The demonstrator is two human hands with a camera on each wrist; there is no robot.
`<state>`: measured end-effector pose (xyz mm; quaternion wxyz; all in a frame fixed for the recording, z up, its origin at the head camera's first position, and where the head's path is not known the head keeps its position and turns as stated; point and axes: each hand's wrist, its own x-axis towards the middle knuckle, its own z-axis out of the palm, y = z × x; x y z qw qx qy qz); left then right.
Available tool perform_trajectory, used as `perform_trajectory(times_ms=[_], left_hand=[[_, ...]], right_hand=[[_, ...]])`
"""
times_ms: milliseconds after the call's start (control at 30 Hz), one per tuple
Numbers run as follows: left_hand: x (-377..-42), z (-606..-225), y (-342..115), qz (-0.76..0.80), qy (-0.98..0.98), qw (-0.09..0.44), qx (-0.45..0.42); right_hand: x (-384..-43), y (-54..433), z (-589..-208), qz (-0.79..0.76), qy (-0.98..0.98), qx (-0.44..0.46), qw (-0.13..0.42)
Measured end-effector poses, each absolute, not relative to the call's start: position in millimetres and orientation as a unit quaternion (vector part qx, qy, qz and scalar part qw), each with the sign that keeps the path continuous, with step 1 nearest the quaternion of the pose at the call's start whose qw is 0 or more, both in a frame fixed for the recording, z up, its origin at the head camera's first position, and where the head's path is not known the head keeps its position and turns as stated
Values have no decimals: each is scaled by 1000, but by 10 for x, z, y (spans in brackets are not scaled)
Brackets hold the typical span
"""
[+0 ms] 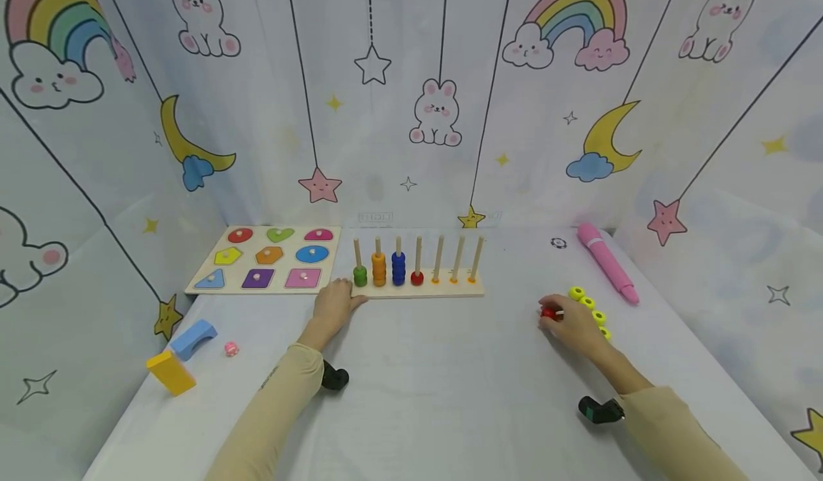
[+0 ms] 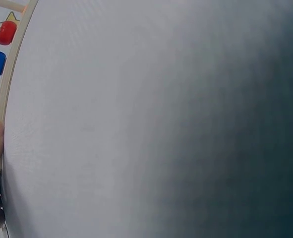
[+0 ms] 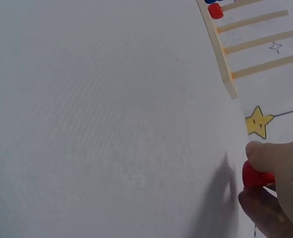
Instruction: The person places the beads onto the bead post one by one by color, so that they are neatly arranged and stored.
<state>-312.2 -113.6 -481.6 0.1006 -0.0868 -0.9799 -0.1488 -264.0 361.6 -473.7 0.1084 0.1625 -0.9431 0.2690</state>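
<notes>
My left hand (image 1: 336,304) grips the left end of a wooden peg board (image 1: 418,291), thumb along its front edge. Upright pegs on this board carry a green bead (image 1: 360,276), orange beads (image 1: 378,270), blue beads (image 1: 398,269) and a red bead (image 1: 417,279); three pegs to the right bear no large beads. Over the table's right side, my right hand (image 1: 575,324) pinches a red bead (image 3: 254,174) between thumb and fingers. Whether more than one bead is in that pinch, I cannot tell. Beside this hand lies a row of yellow-green beads (image 1: 588,302), partly hidden by it.
A shape puzzle board (image 1: 221,259) adjoins the peg board on the left. Nearer stand a blue arch block (image 1: 193,339), a yellow block (image 1: 171,373) and a small pink bead (image 1: 231,349). At the back right lies a pink marker-like stick (image 1: 607,263). Printed curtains border the table.
</notes>
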Motion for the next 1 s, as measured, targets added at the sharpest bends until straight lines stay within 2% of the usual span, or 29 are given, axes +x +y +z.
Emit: perform_trajectory(times_ms=[367, 700, 1000], left_hand=[[-3138, -4818, -1135, -142, -981, 101, -86], [-3142, -4799, -1155, -144, -981, 99, -85], [-3113, -4801, -1140, -150, -980, 100, -88]], right_hand=[[-2840, 3253, -4458, 338, -916, 156, 152], [-3237, 2366, -3943, 430, -837, 225, 251], [-3521, 1654, -3847, 436, -824, 276, 236]])
